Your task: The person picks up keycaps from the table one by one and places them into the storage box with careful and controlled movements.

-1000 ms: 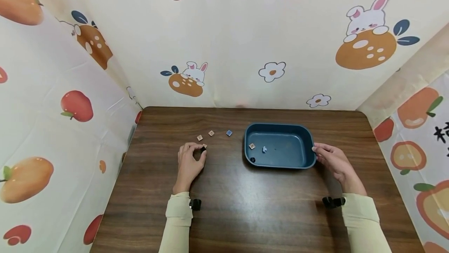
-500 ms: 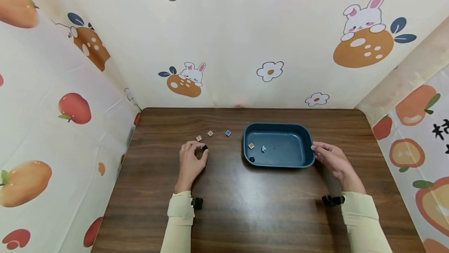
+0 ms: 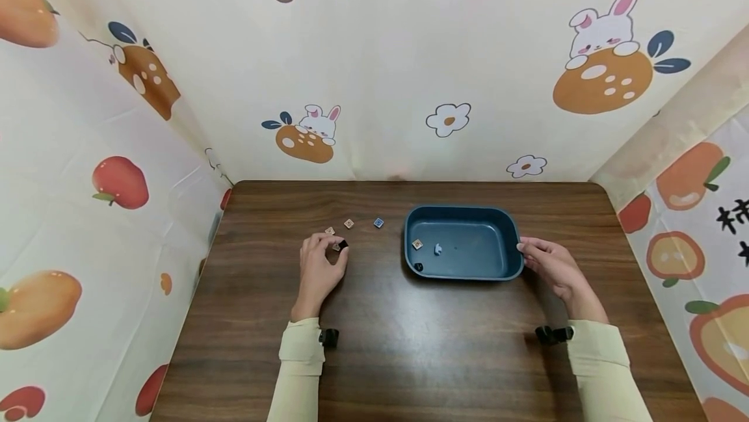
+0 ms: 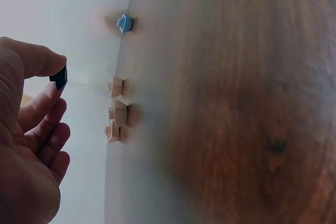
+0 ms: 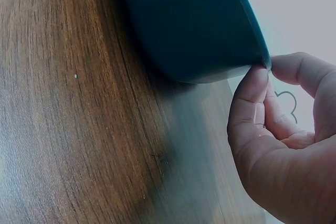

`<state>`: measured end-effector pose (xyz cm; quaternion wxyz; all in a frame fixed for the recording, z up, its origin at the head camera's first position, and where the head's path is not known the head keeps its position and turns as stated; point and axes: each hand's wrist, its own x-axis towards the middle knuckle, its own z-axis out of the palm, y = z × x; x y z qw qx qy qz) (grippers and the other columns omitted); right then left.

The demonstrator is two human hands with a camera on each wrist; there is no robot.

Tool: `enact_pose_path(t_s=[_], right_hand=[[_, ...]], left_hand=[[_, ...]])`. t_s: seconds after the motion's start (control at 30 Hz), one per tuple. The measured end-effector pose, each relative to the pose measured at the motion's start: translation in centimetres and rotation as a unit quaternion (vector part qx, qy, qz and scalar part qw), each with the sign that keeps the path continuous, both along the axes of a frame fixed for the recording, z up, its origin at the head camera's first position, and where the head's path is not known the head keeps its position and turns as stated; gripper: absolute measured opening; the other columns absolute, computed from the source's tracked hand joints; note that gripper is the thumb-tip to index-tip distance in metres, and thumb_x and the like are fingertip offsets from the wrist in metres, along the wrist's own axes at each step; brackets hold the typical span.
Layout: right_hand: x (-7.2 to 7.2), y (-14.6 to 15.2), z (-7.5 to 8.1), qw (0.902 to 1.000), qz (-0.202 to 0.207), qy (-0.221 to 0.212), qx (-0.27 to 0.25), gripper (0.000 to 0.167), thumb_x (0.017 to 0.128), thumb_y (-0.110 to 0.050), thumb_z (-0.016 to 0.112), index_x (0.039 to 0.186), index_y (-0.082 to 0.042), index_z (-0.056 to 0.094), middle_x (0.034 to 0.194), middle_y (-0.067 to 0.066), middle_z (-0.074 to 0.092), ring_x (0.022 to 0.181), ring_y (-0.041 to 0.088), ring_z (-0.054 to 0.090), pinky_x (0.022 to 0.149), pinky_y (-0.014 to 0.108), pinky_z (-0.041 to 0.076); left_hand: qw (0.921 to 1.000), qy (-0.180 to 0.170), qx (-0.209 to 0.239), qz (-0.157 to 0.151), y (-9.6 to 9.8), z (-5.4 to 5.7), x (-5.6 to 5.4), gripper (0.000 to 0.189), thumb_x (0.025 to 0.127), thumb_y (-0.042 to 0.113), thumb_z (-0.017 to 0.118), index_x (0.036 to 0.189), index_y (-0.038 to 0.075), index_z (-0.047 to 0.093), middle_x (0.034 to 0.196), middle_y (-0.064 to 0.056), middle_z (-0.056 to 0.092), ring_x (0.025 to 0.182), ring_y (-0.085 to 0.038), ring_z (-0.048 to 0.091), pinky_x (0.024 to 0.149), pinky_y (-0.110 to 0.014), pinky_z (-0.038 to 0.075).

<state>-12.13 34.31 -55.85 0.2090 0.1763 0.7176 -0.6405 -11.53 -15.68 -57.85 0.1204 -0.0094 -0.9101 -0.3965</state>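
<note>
My left hand (image 3: 316,272) pinches a small black keycap (image 4: 60,77) between thumb and index finger, above the table. In the left wrist view the other fingers are loosely curled below it. Beige keycaps lie by the fingertips: one (image 3: 330,231) just behind them, another (image 3: 349,224) farther back, and a third (image 3: 336,247) partly hidden by the hand. To their right lies a blue keycap (image 3: 378,223). My right hand (image 3: 552,269) pinches the right rim of a dark blue plastic tray (image 3: 468,240). Inside are a beige keycap (image 3: 417,244), a light blue piece (image 3: 437,250) and a black piece (image 3: 418,266).
The brown wooden table (image 3: 398,350) is enclosed at the back and sides by printed cloth (image 3: 374,84) with fruit and rabbits. A black wrist camera (image 3: 329,338) sits at the left cuff, and another (image 3: 554,335) at the right.
My left hand has moved slightly right with the black keycap, away from the beige ones. The right hand keeps its grip on the tray rim. The head view has shifted a little.
</note>
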Motion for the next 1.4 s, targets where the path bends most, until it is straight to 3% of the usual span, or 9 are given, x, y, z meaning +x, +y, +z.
enact_pose_path(t_s=[0.2,0.47,0.63,0.8,0.97,1.23,1.4], right_hand=[[0.0,0.0,-0.1,1.0000,0.001,-0.004,0.005,0.037,0.104,-0.033,0.069,0.134,-0.013,0.066,0.102,-0.024,0.071,0.093,-0.004,0.066,0.085,0.014,0.058],[0.0,0.2,-0.2,0.9999,0.001,-0.009,0.006,0.036,0.105,-0.033,0.068,0.135,-0.013,0.066,0.102,-0.024,0.071,0.092,-0.003,0.065,0.086,0.015,0.058],[0.0,0.2,-0.3,0.9999,-0.001,-0.013,0.011,0.039,0.105,-0.033,0.068,0.137,-0.011,0.065,0.102,-0.024,0.070,0.093,-0.003,0.066,0.085,0.015,0.058],[-0.1,0.2,-0.3,0.9998,-0.002,-0.013,0.014,0.036,0.105,-0.033,0.067,0.135,-0.013,0.066,0.101,-0.025,0.070,0.092,-0.003,0.065,0.085,0.014,0.058],[-0.3,0.0,-0.1,0.9997,-0.002,-0.012,0.019,0.041,0.104,-0.035,0.068,0.137,-0.012,0.065,0.101,-0.025,0.070,0.093,-0.003,0.065,0.085,0.014,0.057],[-0.2,-0.3,0.2,0.9999,-0.011,-0.005,-0.001,0.013,0.103,-0.032,0.070,0.114,-0.026,0.072,0.098,-0.022,0.072,0.089,-0.003,0.066,0.083,0.014,0.058],[0.0,-0.2,0.3,0.9998,-0.015,-0.005,-0.007,0.008,0.103,-0.032,0.071,0.110,-0.028,0.072,0.098,-0.022,0.073,0.089,-0.003,0.066,0.083,0.014,0.058]], left_hand=[[1.0000,-0.002,0.002,-0.001,0.2,0.2,-0.2,0.019,0.093,0.020,0.080,0.110,0.010,0.078,0.121,-0.012,0.067,0.118,-0.037,0.055,0.110,-0.056,0.038],[0.9998,-0.007,-0.001,-0.018,0.4,0.4,-0.6,0.018,0.096,0.021,0.078,0.110,0.010,0.078,0.123,-0.011,0.067,0.124,-0.037,0.055,0.113,-0.054,0.036],[0.9995,0.007,-0.011,-0.029,0.9,0.5,-0.7,0.018,0.094,0.020,0.079,0.109,0.010,0.077,0.118,-0.011,0.067,0.126,-0.037,0.055,0.114,-0.055,0.037],[0.9986,0.028,-0.017,-0.041,1.5,0.8,-0.8,0.019,0.093,0.019,0.081,0.108,0.009,0.078,0.116,-0.011,0.067,0.120,-0.038,0.057,0.110,-0.057,0.039],[0.9982,0.027,-0.021,-0.050,1.9,1.2,-1.1,0.020,0.094,0.019,0.080,0.110,0.009,0.077,0.118,-0.011,0.067,0.112,-0.035,0.057,0.107,-0.054,0.040],[0.9974,0.025,-0.024,-0.063,2.6,1.7,-1.5,0.020,0.095,0.020,0.079,0.112,0.009,0.077,0.118,-0.011,0.067,0.113,-0.035,0.057,0.105,-0.054,0.041],[0.9971,0.024,-0.026,-0.068,3.3,1.6,-1.6,0.020,0.094,0.020,0.080,0.111,0.010,0.078,0.118,-0.010,0.067,0.116,-0.035,0.058,0.104,-0.053,0.042]])
